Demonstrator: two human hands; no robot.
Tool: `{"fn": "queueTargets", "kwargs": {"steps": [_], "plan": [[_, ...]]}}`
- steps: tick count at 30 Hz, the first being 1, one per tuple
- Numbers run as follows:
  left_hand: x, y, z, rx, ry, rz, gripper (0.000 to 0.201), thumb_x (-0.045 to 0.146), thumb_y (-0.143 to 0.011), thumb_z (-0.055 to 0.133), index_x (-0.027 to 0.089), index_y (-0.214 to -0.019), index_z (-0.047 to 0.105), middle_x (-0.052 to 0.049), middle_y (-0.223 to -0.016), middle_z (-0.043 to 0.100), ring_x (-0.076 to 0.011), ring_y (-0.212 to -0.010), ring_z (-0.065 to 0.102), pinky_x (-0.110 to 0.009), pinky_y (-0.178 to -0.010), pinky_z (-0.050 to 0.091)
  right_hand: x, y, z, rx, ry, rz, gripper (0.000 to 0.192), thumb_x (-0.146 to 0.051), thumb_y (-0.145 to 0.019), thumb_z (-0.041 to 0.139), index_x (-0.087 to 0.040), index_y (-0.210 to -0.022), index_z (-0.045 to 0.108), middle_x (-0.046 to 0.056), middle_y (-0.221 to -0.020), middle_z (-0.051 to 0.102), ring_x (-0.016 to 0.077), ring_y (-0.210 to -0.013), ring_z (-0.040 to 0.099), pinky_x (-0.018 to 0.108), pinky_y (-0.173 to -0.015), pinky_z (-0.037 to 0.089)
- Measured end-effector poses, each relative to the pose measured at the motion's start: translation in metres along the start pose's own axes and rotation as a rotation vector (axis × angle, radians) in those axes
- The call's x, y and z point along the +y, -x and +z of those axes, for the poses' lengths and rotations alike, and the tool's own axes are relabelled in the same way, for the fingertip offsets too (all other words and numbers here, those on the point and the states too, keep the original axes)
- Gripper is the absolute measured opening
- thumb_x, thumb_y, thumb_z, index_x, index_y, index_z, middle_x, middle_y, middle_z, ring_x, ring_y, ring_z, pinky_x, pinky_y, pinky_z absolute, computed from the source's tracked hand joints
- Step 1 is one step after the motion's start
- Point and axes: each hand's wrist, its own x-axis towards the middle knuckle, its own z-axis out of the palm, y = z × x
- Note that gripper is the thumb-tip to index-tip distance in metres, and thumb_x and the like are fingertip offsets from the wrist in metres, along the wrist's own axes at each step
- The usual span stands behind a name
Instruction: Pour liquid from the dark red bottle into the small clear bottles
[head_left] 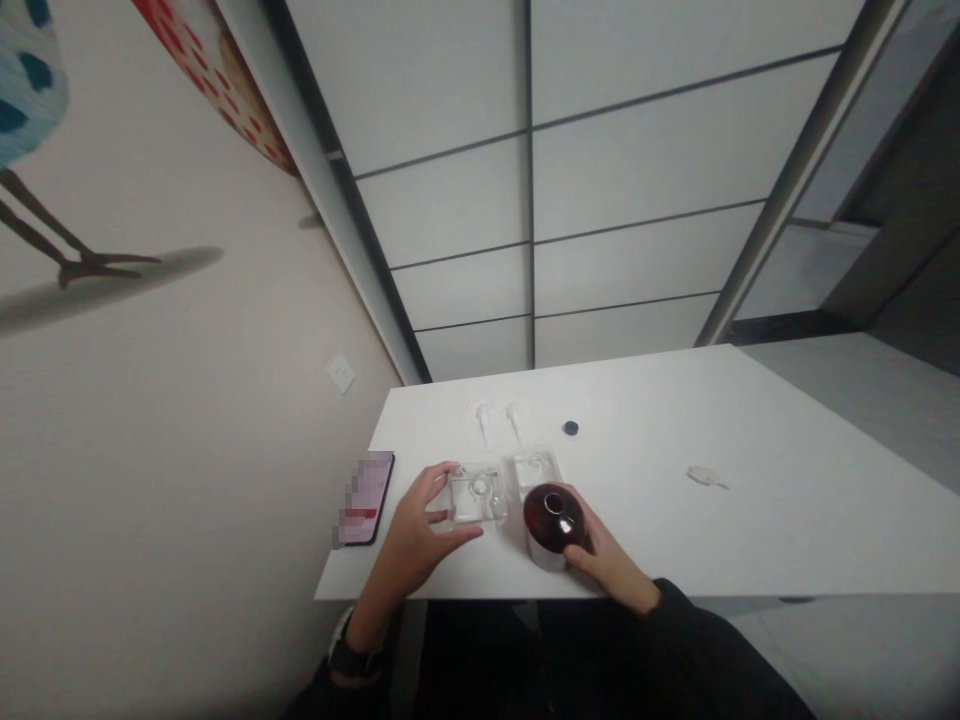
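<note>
Two hands at the near edge of the white rectangular table (750, 520). Left hand (420, 535) grips the near-left side of a clear square plastic tray (478, 495), fingers spread round its edge. Right hand (607, 565) wraps the dark red round glass bottle (553, 520) from the right; bottle stands upright just right of the tray. Second clear plastic tray (537, 466) sits just behind. Black phone (365, 498) at the left edge. Small black round cap (571, 428) farther back, small white scrap (705, 477) toward the right side.
</note>
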Motion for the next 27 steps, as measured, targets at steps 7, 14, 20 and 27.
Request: {"fn": "queueTargets", "kwargs": {"steps": [7,14,20,27], "plan": [[0.029,-0.003,-0.005,-0.068,-0.177,0.078,0.072,0.034,-0.07,0.09,0.025,-0.135,0.061,-0.012,-0.146,0.058,-0.036,-0.14,0.057,-0.048,-0.097,0.064,-0.006,-0.001,-0.001,-0.037,-0.024,0.02,0.097,-0.084,-0.076,0.072,-0.024,-0.149,0.049,0.018,-0.15,0.059,0.041,-0.143,0.054,0.057,-0.123,0.038],[0.047,-0.007,-0.003,-0.146,-0.3,0.158,0.067,0.029,-0.071,0.09,0.028,-0.132,0.063,-0.007,-0.137,0.064,-0.029,-0.127,0.064,-0.044,-0.094,0.066,-0.004,0.0,0.003,-0.057,-0.017,0.0,0.089,-0.075,-0.084,0.072,-0.024,-0.151,0.045,0.018,-0.153,0.055,0.0386,-0.145,0.051,0.058,-0.124,0.035],[0.05,-0.009,-0.007,-0.157,-0.352,0.195,0.068,0.029,-0.073,0.09,0.03,-0.135,0.062,-0.006,-0.14,0.062,-0.0278,-0.128,0.062,-0.043,-0.097,0.066,-0.022,-0.001,0.007,-0.1,0.035,0.033,0.085,-0.059,-0.083,0.081,-0.024,-0.151,0.044,0.019,-0.153,0.053,0.0377,-0.145,0.051,0.057,-0.123,0.036],[0.062,-0.008,-0.012,-0.193,-0.459,0.282,0.069,0.029,-0.076,0.09,0.028,-0.138,0.062,-0.008,-0.137,0.067,-0.0285,-0.126,0.065,-0.043,-0.097,0.065,-0.024,-0.002,0.008,-0.103,0.015,0.038,0.086,-0.059,-0.083,0.082,-0.022,-0.15,0.044,0.02,-0.152,0.053,0.0375,-0.144,0.052,0.057,-0.122,0.036]]}}
